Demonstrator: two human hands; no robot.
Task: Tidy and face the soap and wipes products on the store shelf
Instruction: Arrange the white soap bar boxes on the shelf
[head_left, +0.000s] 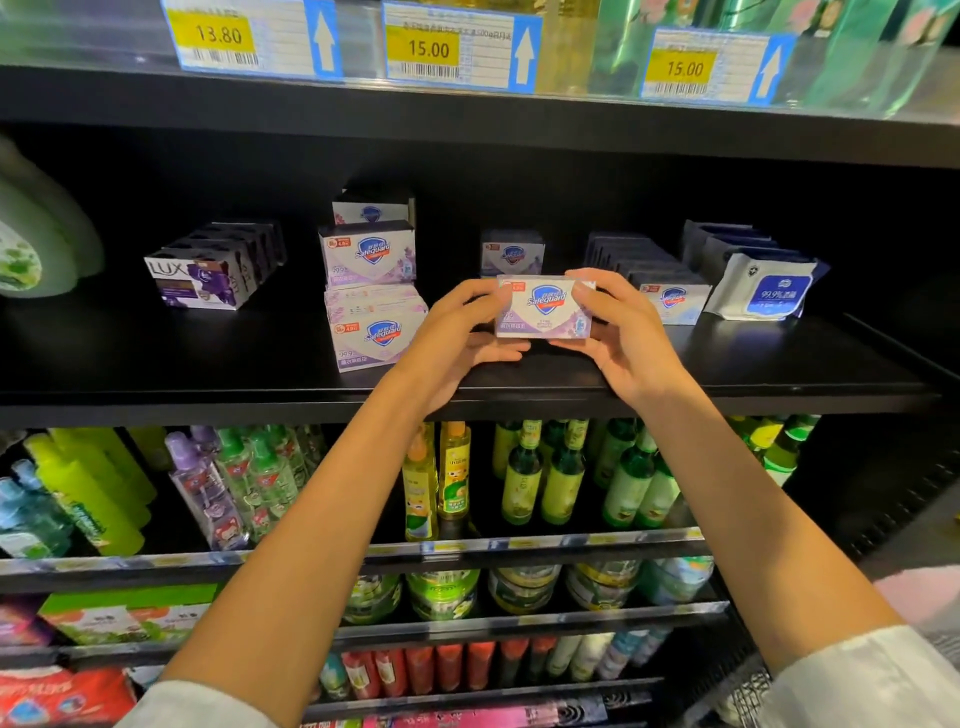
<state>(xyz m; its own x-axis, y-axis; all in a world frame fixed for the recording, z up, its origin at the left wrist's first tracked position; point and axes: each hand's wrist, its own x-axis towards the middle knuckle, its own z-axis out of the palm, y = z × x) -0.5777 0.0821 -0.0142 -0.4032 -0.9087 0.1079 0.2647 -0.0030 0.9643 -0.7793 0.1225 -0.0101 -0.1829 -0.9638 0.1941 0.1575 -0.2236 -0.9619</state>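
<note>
Two hands hold one purple-and-white soap box (544, 306) between them, label facing out, just above the front of the black shelf (727, 374). The left hand (457, 338) grips the box's left end, thumb on top and fingers curled beneath; the right hand (618, 332) pinches its right end the same way. Just left of the held box stands a stack of matching soap boxes (370, 291), the lowest one turned slightly askew, with another box behind the top. Further left sits a row of dark Lux soap boxes (208, 278). Behind the held box is a lone soap box (511, 254) set well back. To the right runs a row of blue-topped soap boxes (670, 299), and beside it a wipes pack (763, 291) leans at the front of its row.
</note>
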